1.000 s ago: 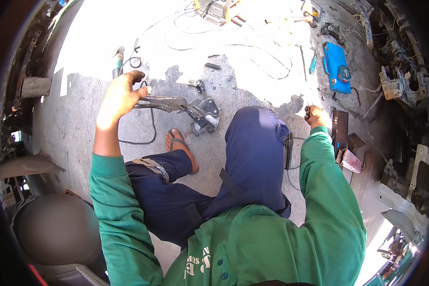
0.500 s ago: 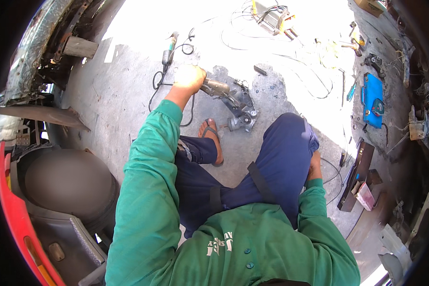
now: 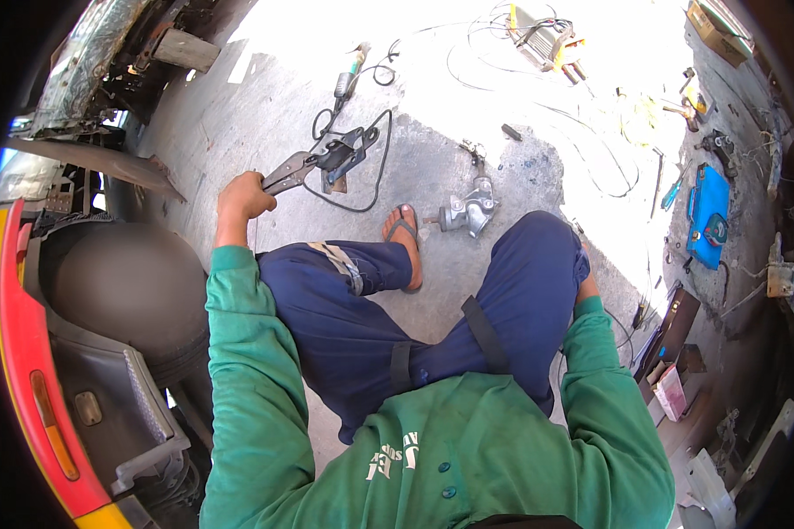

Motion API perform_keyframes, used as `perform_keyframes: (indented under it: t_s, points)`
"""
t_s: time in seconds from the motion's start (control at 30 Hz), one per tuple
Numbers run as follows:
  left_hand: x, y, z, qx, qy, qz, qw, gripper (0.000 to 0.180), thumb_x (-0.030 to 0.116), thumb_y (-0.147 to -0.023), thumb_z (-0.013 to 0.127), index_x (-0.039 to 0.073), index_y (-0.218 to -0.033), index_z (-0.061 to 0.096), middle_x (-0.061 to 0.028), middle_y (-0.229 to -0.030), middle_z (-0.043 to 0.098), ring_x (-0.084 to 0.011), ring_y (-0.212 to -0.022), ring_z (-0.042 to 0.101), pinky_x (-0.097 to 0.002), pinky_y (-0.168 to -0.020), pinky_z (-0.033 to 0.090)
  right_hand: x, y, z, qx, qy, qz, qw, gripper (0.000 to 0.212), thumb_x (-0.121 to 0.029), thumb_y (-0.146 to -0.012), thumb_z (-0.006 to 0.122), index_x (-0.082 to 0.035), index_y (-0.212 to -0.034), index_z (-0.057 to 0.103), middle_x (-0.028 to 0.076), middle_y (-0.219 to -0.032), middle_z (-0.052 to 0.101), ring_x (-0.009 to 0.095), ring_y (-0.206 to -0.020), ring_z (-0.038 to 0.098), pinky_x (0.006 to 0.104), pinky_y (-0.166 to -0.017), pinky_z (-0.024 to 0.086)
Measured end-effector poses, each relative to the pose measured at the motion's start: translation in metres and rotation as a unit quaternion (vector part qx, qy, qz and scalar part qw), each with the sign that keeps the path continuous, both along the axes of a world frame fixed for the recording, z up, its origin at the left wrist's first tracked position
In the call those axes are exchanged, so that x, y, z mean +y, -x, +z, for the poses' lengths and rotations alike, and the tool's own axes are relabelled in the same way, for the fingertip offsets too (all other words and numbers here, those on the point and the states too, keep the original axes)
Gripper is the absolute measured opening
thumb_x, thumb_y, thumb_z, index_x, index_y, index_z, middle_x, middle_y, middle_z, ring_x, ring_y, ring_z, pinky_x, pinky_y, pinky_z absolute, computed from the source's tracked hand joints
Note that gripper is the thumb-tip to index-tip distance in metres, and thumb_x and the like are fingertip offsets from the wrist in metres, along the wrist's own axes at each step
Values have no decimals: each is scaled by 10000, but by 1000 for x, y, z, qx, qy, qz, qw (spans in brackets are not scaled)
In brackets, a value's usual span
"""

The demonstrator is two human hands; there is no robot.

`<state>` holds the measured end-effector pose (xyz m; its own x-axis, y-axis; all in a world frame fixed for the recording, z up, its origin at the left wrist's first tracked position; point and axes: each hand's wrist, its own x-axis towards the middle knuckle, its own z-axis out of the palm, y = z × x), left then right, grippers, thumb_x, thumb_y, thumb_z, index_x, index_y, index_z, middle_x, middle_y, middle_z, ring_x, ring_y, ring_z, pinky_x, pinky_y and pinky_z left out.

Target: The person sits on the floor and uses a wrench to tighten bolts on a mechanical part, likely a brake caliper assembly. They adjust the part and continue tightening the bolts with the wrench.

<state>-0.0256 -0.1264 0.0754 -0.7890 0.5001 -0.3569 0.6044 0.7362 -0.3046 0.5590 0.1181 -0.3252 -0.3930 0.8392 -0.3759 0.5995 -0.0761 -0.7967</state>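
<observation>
My left hand [image 3: 245,197] is closed around the handles of locking pliers [image 3: 288,173], out to the left of my knee. In the pliers' jaws is a dark metal bracket [image 3: 355,152], held above the floor. A grey cast-metal joint piece [image 3: 473,210] lies on the concrete in front of my feet, with a small metal clamp-like part [image 3: 473,150] just beyond it. My right hand [image 3: 588,284] rests against the outer side of my right knee; its fingers are mostly hidden behind the leg.
A green-and-grey corded power tool [image 3: 344,83] lies ahead on the left, its black cable looping near the bracket. Farther off stands a welding machine [image 3: 538,40]. A blue case [image 3: 706,212] and a hammer [image 3: 686,108] lie right. A red-and-yellow vehicle panel [image 3: 44,370] borders the left.
My left hand has swung left and back toward my knee, carrying the pliers and bracket away from the grey joint piece, which stays on the floor. The right hand stays by the knee.
</observation>
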Motion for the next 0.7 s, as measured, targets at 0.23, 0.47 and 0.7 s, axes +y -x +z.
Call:
perform_keyframes:
  t_s: [0.23,0.47,0.7]
  points:
    - [-103,9,-26,-30,7,140,990,450,234,-601,817,80,-1023,790,-157,-966,768,-302,-948,743,-413,-855,569,-9,-15,-39,-42,-161,219,961,360,-221,-865,679,58,-1089,709,212,-955,757,300,-873,731,396,-800,548]
    - [-112,-10,-2,-156,-162,140,964,431,186,-640,814,-26,-1005,731,-129,-781,683,-231,-692,668,-381,-652,533,22,25,32,-19,-10,84,996,335,-156,-903,672,52,-1165,692,196,-997,759,256,-840,739,352,-779,566]
    - [0,-70,-68,-451,-319,125,824,459,74,-735,757,-70,-1160,663,-43,-793,621,-136,-634,589,-277,-548,497,-10,154,281,242,-173,-75,952,209,-70,-949,674,16,-1140,677,47,-906,669,105,-798,600,280,-735,515]
